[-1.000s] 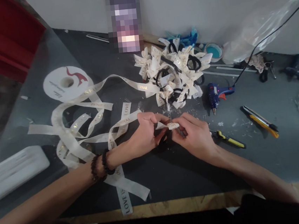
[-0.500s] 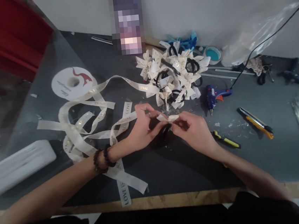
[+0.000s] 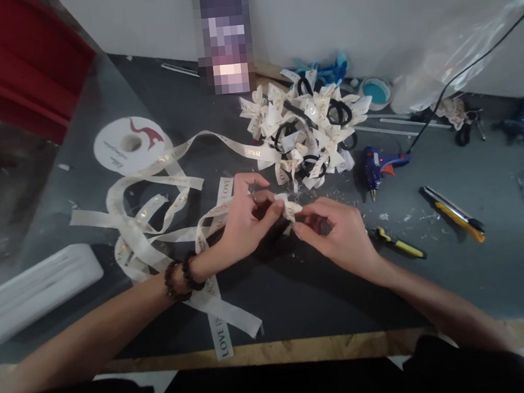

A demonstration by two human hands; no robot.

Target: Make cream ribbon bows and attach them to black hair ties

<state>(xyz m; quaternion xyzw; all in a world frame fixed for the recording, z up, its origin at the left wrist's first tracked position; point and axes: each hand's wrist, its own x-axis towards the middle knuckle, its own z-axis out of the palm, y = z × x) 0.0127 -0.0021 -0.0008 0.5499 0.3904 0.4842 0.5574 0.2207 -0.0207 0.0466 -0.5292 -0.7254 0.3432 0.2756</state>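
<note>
Left Hand (image 3: 244, 220) Pinches Small Cream Bow (image 3: 290, 210) Above a Dark Worktop (image 3: 333, 313)

We see the bow, folded from satiny, printed ribbon, between the fingertips of both hands. Loose lengths of the same ribbon (image 3: 139, 245) loop and cross left of the left hand and under its forearm, one flat strip reading "LOVE IS." Their white spool (image 3: 108, 154), a flat disc with a red motif, lies beyond them. Ahead of the hands we find a heap of spiky bows (image 3: 276, 105) tangled with round black bands (image 3: 340, 113). Past the right hand (image 3: 342, 229) lie a blue glue gun (image 3: 373, 170) with a metal nozzle, a yellow-and-black tool (image 3: 408, 245) and a yellow-handled cutter (image 3: 451, 212).

The spool's lettering is too small for us to read. A pixelated block (image 3: 223, 33) masks something beyond the left hand, and a smooth white object (image 3: 43, 288) far to that hand's left is cut off by the frame. Fingers cover part of the bow, and what lies in the shadow beneath it is hard to make out.

The left thumb and fingers are closed on the bow, other fingers curled loosely. The right hand is half curled, its fingertips touching the bow's right end; we cannot tell whether they grip it.
</note>
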